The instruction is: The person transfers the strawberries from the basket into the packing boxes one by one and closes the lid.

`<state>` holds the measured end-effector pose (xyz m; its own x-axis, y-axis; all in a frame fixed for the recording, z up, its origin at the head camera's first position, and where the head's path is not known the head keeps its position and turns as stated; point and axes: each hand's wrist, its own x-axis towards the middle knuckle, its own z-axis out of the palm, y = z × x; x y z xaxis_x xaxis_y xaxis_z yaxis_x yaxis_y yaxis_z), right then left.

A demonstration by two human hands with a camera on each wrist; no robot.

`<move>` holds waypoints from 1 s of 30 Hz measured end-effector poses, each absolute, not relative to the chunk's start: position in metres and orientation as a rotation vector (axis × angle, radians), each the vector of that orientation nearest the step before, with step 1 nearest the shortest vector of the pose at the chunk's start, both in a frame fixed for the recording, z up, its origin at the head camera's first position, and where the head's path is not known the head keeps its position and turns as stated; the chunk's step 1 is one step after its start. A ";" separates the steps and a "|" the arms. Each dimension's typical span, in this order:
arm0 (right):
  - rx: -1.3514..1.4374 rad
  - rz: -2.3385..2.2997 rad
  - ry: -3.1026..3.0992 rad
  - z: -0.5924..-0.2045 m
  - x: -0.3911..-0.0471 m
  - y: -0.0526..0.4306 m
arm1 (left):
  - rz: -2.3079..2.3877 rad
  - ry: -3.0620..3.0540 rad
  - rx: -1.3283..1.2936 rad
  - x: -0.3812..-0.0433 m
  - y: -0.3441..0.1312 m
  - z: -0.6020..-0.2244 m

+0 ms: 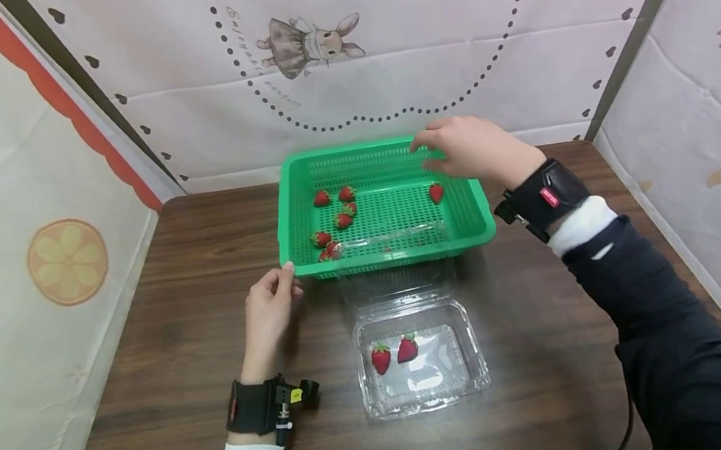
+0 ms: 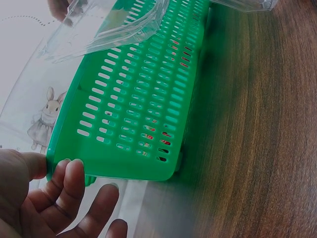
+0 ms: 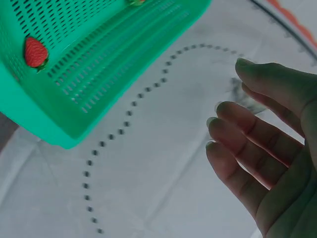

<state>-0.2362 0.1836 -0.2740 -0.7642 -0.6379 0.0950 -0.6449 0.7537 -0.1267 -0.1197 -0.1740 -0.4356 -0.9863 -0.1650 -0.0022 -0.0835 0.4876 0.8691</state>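
Note:
At its near left corner, my left hand pinches the rim of a green plastic basket between thumb and fingers. The left wrist view shows the fingertips right at that rim. My right hand is over the basket's far right corner, fingers loosely bent and apart, holding nothing. Several strawberries lie on the left side of the basket, among them one strawberry. A single strawberry lies at the right, below my right hand. In front stands a clear plastic clamshell box with two strawberries inside.
The clamshell's raised clear lid leans toward the basket and overlaps its front rim. Brown wooden tabletop surrounds both containers. A printed cloth hangs just behind the basket, with more cloth at both sides.

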 end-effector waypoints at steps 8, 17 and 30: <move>0.968 0.320 -3.121 -0.311 -0.297 0.175 | -1.577 -2.614 0.229 -0.117 -0.177 -0.435; 0.907 0.204 -3.316 -0.356 -0.322 0.161 | -1.579 -2.590 0.206 -0.116 -0.180 -0.435; 0.680 0.111 -3.489 -0.384 -0.325 0.156 | -1.559 -2.600 0.198 -0.116 -0.181 -0.435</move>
